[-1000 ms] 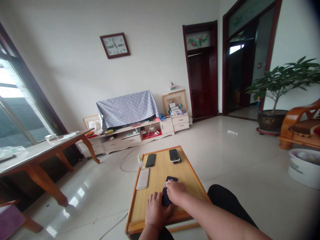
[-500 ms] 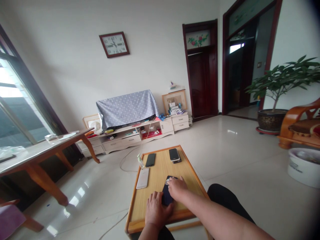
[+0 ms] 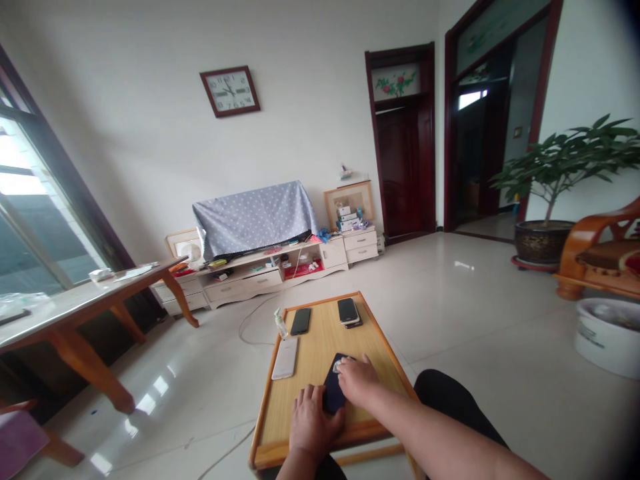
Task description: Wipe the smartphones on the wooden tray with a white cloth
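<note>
A dark blue phone (image 3: 333, 393) lies on a low wooden tray table (image 3: 320, 340), near its front edge. My right hand (image 3: 356, 380) rests over the phone's upper part, fingers around a small pale piece (image 3: 337, 365) at its surface. My left hand (image 3: 311, 420) lies against the phone's lower left edge, and its fingers hide part of that side. Farther along the table are a black phone (image 3: 301, 321), a stack of phones (image 3: 348, 311), a white phone (image 3: 285, 358) and a small pump bottle (image 3: 281, 323).
A long wooden table (image 3: 85, 310) stands at the left by the window. A white cabinet (image 3: 260, 277) stands against the far wall. To the right are a potted plant (image 3: 545, 241), a wooden chair (image 3: 600, 260) and a white tub (image 3: 607, 337). A cable (image 3: 247, 327) crosses the tiled floor.
My right hand has shifted slightly rightward over the phone, and the small pale piece has moved with it. My left hand has barely moved. The view has tilted slightly.
</note>
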Motion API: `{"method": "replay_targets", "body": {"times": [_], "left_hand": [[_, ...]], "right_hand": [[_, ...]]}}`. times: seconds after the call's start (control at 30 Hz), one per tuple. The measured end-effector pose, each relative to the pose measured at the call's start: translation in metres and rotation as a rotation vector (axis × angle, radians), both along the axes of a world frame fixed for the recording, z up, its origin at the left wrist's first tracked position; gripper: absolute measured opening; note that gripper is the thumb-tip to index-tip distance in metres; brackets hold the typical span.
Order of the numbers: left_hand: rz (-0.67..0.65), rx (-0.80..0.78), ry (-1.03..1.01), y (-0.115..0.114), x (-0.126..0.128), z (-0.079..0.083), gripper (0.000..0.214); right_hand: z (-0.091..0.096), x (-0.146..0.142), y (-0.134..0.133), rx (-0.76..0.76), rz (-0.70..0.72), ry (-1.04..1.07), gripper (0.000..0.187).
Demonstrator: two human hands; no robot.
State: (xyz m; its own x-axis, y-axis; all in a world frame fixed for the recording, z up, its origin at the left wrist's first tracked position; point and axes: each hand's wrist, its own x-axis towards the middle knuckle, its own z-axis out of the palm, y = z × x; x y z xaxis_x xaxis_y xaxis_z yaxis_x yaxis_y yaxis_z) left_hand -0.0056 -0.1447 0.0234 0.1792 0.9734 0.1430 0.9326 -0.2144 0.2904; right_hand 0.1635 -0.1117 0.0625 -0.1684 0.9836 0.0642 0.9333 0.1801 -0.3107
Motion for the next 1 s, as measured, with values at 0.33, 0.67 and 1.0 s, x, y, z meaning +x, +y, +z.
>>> {"method": "replay_targets", "body": {"times": [0.33, 0.67, 1.0], "left_hand": [[-0.028, -0.011, 0.004, -0.005, 0.0, 0.007, 0.04], [-0.019, -0.032, 0.015, -0.004, 0.002, 0.008, 0.048], [-0.027, 0.016, -0.027, 0.0, -0.002, -0.004, 0.043]], "right_hand": [[0.001, -0.012, -0.016, -0.024, 0.01, -0.004, 0.035], [-0.013, 0.005, -0.004, 0.042, -0.028, 0.053, 0.033], [-0.016, 0.004, -0.011, 0.052, 0.018, 0.066, 0.032]]}}
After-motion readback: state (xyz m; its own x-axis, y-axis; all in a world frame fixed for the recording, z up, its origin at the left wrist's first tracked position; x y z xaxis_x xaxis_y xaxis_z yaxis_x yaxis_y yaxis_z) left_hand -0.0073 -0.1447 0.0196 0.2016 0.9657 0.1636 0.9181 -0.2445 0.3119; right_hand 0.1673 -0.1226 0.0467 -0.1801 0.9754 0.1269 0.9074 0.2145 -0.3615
